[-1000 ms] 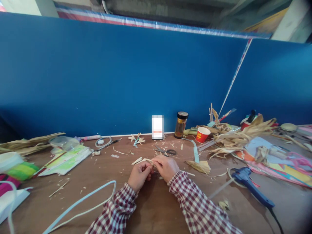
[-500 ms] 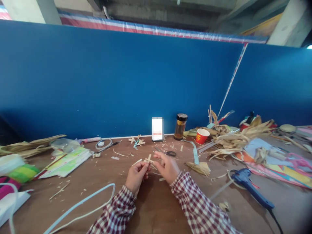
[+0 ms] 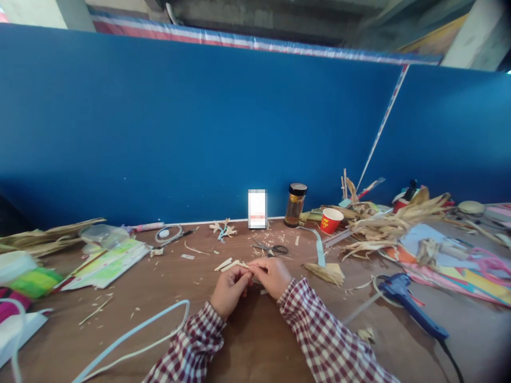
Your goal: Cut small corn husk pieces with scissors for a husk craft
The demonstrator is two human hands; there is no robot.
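Both hands meet low over the brown table (image 3: 175, 298), fingertips together. My left hand (image 3: 231, 290) is closed in a pinch on a small pale husk piece (image 3: 241, 264). My right hand (image 3: 272, 275) has thumb and forefinger pinched at the right end of the same piece, much of it hidden by the fingers. Pale strips (image 3: 224, 264) lie just beyond my left hand. Black scissors (image 3: 275, 249) rest behind my right hand. A small figure of husk and blue strip (image 3: 222, 230) lies farther back, left of an upright phone (image 3: 257, 209).
At the right are a blue glue gun (image 3: 415, 307), a red paper cup (image 3: 331, 221), a lidded jar (image 3: 296, 205) and heaped dry husks (image 3: 379, 229). A pale cable (image 3: 139, 319) curves at the left, near a painted sheet (image 3: 107, 266).
My right hand has moved down and its raised fingers have closed in against my left fingertips. The small pale piece is now more covered. The view has shifted slightly.
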